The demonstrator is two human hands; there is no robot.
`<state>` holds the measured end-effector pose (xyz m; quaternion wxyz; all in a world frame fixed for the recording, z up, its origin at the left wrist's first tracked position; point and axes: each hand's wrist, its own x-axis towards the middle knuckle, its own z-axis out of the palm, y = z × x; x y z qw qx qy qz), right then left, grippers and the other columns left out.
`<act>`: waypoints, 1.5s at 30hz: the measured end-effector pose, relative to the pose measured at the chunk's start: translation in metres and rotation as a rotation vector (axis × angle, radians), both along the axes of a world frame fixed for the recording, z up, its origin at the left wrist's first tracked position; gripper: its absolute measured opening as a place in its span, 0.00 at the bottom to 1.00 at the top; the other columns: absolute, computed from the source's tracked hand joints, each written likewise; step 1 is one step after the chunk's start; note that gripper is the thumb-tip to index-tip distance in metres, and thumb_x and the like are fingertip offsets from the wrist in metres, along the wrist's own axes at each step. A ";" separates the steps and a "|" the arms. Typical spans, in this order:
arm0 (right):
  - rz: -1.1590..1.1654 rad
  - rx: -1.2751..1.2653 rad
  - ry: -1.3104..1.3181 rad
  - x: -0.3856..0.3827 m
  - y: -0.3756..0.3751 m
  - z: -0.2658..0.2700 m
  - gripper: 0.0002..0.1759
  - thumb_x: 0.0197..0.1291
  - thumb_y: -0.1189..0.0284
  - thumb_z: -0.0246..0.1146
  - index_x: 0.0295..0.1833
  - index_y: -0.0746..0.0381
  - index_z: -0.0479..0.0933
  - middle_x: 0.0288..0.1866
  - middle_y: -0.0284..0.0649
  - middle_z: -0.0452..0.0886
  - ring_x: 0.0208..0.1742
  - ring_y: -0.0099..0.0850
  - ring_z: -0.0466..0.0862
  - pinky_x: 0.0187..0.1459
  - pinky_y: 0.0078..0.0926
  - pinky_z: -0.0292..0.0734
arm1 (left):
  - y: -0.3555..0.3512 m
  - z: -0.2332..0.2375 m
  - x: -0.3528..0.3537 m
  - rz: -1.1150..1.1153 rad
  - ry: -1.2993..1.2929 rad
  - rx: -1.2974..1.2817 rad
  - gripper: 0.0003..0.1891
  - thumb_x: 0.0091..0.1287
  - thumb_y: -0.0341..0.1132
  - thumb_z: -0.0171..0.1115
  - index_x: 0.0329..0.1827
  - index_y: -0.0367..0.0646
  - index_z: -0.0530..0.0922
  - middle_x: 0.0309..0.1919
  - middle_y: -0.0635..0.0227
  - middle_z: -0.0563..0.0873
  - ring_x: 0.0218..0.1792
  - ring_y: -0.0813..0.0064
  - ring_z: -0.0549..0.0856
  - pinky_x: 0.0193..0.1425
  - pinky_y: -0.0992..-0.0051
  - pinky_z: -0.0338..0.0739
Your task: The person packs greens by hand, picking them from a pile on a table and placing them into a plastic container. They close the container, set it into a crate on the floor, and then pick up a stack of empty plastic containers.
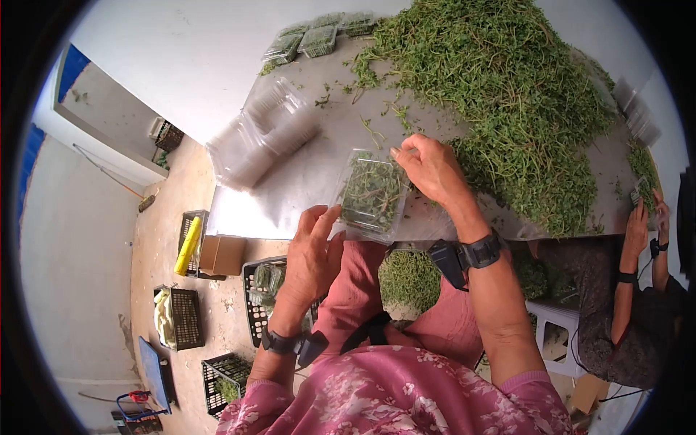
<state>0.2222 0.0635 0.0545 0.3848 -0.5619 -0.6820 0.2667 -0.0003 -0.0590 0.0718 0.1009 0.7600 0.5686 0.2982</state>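
Note:
A clear plastic clamshell box (372, 196) packed with leafy green stems lies at the front edge of the metal table (337, 94). At its near left side is my left hand (313, 254), fingers loosely bent and apart, the index fingertip right at the box's edge. My right hand (431, 170) is at the far right corner, its fingers curled in and its thumb at the lid's rim. Beyond my right hand spreads a large heap of loose greens (500, 94). Stacked clear plastic boxes (264, 134) stand on the table to the left.
Several filled boxes (319, 40) sit at the table's far left. Below on the floor are black crates (187, 319), a cardboard box (222, 256) and a yellow roll (188, 245). At the right, another person's hands (638, 228) hold a box beside a white stool (554, 337).

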 end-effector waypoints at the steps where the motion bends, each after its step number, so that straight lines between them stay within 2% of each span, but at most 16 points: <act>1: -0.003 0.002 -0.004 0.000 0.000 0.001 0.19 0.64 0.60 0.67 0.47 0.67 0.80 0.27 0.45 0.82 0.28 0.33 0.81 0.33 0.33 0.77 | -0.001 0.000 0.001 -0.006 -0.013 -0.013 0.21 0.64 0.23 0.63 0.61 0.39 0.77 0.52 0.52 0.80 0.47 0.58 0.86 0.46 0.68 0.85; 4: -0.008 -0.035 0.036 -0.001 -0.004 0.010 0.23 0.63 0.59 0.67 0.49 0.70 0.79 0.34 0.57 0.85 0.37 0.50 0.87 0.40 0.42 0.80 | -0.007 0.000 0.004 -0.027 -0.038 -0.020 0.19 0.64 0.22 0.63 0.59 0.37 0.79 0.49 0.54 0.81 0.41 0.65 0.86 0.43 0.71 0.84; 7: -0.017 -0.056 0.045 -0.003 -0.006 0.013 0.24 0.64 0.59 0.66 0.52 0.70 0.77 0.34 0.57 0.85 0.38 0.51 0.87 0.40 0.42 0.80 | -0.012 0.005 0.006 -0.079 -0.151 -0.085 0.21 0.63 0.23 0.64 0.60 0.41 0.77 0.45 0.54 0.81 0.39 0.58 0.86 0.39 0.65 0.82; 8: -0.015 -0.065 0.032 -0.004 -0.006 0.013 0.24 0.64 0.59 0.66 0.52 0.70 0.77 0.35 0.57 0.85 0.38 0.52 0.87 0.41 0.43 0.80 | -0.011 0.004 0.005 -0.101 -0.157 -0.053 0.19 0.64 0.23 0.64 0.60 0.40 0.78 0.41 0.56 0.81 0.34 0.64 0.86 0.35 0.70 0.81; 10: -0.011 -0.082 0.007 -0.005 -0.005 0.011 0.25 0.64 0.59 0.66 0.53 0.70 0.77 0.35 0.58 0.85 0.39 0.52 0.87 0.41 0.43 0.80 | -0.011 -0.001 0.002 -0.123 -0.217 -0.125 0.21 0.65 0.24 0.64 0.62 0.38 0.76 0.39 0.58 0.81 0.34 0.68 0.85 0.35 0.72 0.81; 13: 0.010 -0.099 -0.027 -0.005 -0.003 0.007 0.26 0.65 0.58 0.66 0.57 0.68 0.76 0.39 0.53 0.86 0.38 0.42 0.86 0.40 0.38 0.79 | -0.010 -0.008 0.003 -0.091 -0.406 -0.272 0.25 0.67 0.26 0.65 0.67 0.36 0.70 0.38 0.61 0.81 0.34 0.74 0.83 0.37 0.75 0.80; 17: -0.019 -0.054 -0.042 -0.008 0.000 -0.003 0.26 0.65 0.57 0.66 0.55 0.70 0.77 0.37 0.52 0.85 0.37 0.41 0.86 0.39 0.37 0.79 | -0.005 -0.021 0.003 -0.038 -0.651 -0.384 0.32 0.70 0.30 0.66 0.72 0.32 0.60 0.39 0.63 0.82 0.39 0.78 0.83 0.44 0.77 0.79; 19: -0.035 -0.054 -0.039 -0.010 0.002 -0.004 0.26 0.65 0.57 0.66 0.52 0.71 0.78 0.34 0.48 0.85 0.34 0.37 0.84 0.38 0.35 0.78 | -0.002 -0.014 0.004 -0.019 -0.723 -0.495 0.33 0.69 0.30 0.66 0.72 0.30 0.60 0.40 0.62 0.82 0.41 0.77 0.83 0.46 0.78 0.79; 22: 0.053 -0.230 0.004 -0.008 0.002 0.010 0.23 0.65 0.59 0.67 0.48 0.71 0.79 0.30 0.42 0.82 0.30 0.28 0.79 0.34 0.30 0.75 | -0.002 -0.016 0.000 -0.053 -0.850 -0.593 0.33 0.69 0.32 0.67 0.72 0.29 0.61 0.42 0.60 0.83 0.42 0.75 0.84 0.46 0.76 0.79; 23: 0.077 -0.202 0.053 -0.008 0.003 0.007 0.23 0.64 0.59 0.68 0.48 0.71 0.79 0.31 0.45 0.83 0.31 0.31 0.81 0.36 0.31 0.76 | -0.002 -0.020 -0.002 -0.073 -0.897 -0.609 0.33 0.68 0.33 0.67 0.72 0.29 0.61 0.43 0.60 0.84 0.42 0.74 0.85 0.46 0.75 0.78; 25: 0.135 -0.148 0.150 -0.011 0.002 -0.001 0.23 0.62 0.58 0.68 0.47 0.71 0.80 0.33 0.52 0.84 0.34 0.37 0.84 0.39 0.34 0.79 | -0.004 -0.024 -0.006 -0.112 -1.021 -0.659 0.30 0.69 0.33 0.67 0.69 0.30 0.64 0.41 0.62 0.84 0.40 0.75 0.84 0.46 0.75 0.78; 31: 0.267 -0.114 0.012 -0.027 -0.027 0.027 0.18 0.62 0.63 0.70 0.45 0.69 0.79 0.27 0.45 0.82 0.27 0.32 0.80 0.33 0.31 0.77 | -0.025 -0.026 -0.022 -0.091 -1.186 -0.824 0.16 0.70 0.34 0.67 0.54 0.37 0.74 0.37 0.70 0.85 0.38 0.80 0.83 0.43 0.79 0.76; 32: 0.304 -0.056 0.017 -0.029 -0.031 0.025 0.18 0.62 0.64 0.70 0.46 0.69 0.79 0.27 0.44 0.81 0.26 0.32 0.80 0.32 0.32 0.77 | -0.029 -0.032 -0.025 -0.084 -1.163 -0.815 0.12 0.70 0.30 0.65 0.51 0.38 0.73 0.36 0.68 0.84 0.31 0.80 0.84 0.34 0.81 0.78; 39: 0.458 -0.043 -0.020 -0.047 -0.055 0.027 0.17 0.61 0.68 0.70 0.48 0.69 0.79 0.28 0.44 0.81 0.27 0.32 0.81 0.32 0.30 0.77 | -0.060 -0.037 -0.036 -0.160 -1.310 -0.942 0.16 0.69 0.30 0.67 0.58 0.39 0.75 0.37 0.74 0.84 0.31 0.86 0.83 0.33 0.86 0.75; 43: 0.533 -0.019 -0.006 -0.060 -0.064 0.015 0.16 0.61 0.69 0.70 0.49 0.68 0.78 0.30 0.44 0.80 0.26 0.31 0.79 0.31 0.29 0.76 | -0.077 -0.035 -0.044 -0.143 -1.196 -0.940 0.11 0.68 0.32 0.68 0.48 0.41 0.76 0.34 0.75 0.84 0.31 0.84 0.82 0.34 0.84 0.75; 45: 0.563 -0.040 0.003 -0.068 -0.070 0.008 0.16 0.61 0.70 0.70 0.49 0.68 0.78 0.31 0.44 0.79 0.26 0.30 0.78 0.31 0.29 0.76 | -0.086 -0.054 -0.050 -0.108 -1.206 -0.952 0.10 0.67 0.34 0.70 0.42 0.42 0.76 0.32 0.73 0.83 0.30 0.83 0.81 0.34 0.82 0.74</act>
